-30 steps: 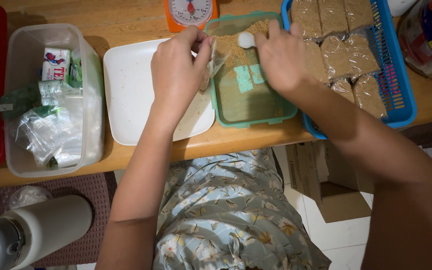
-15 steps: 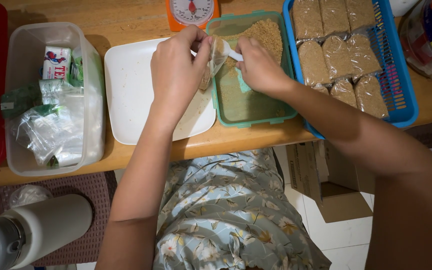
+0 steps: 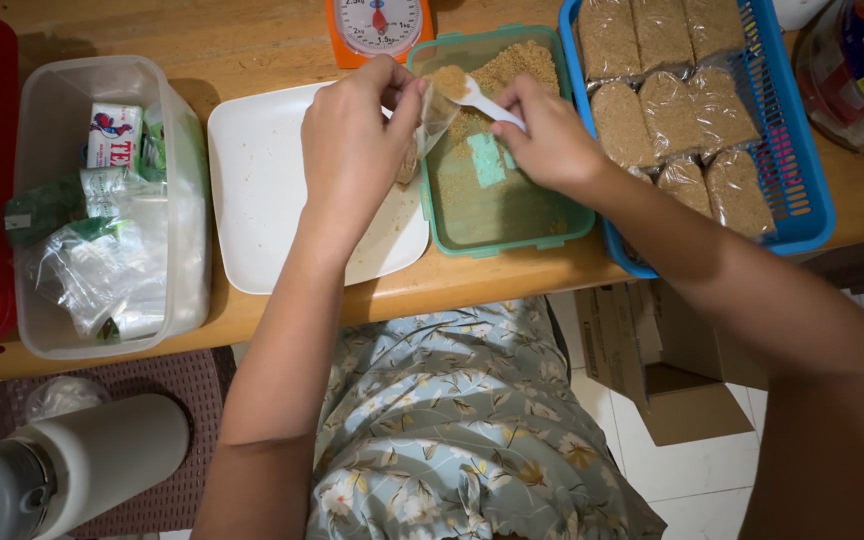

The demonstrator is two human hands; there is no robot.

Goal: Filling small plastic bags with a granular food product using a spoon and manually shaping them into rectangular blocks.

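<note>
Left hand [image 3: 352, 140] pinches a small clear bag [image 3: 430, 125] open at its mouth, held over the gap between the white tray [image 3: 252, 210] and the green tub [image 3: 482, 215]. Right hand [image 3: 552, 140] grips a white spoon [image 3: 480, 97] by the handle; bowl heaped with brown crumbs, poised at the bag's mouth. Green tub holds more crumbs [image 3: 512, 70], banked toward its far end, floor partly bare. Blue basket [image 3: 802, 190] to the right, touching the tub, holds filled bags [image 3: 672, 105] in rows. Orange scale [image 3: 377, 25] stands behind the tub. Clear bin [image 3: 167, 300] of packets at the left.
</note>
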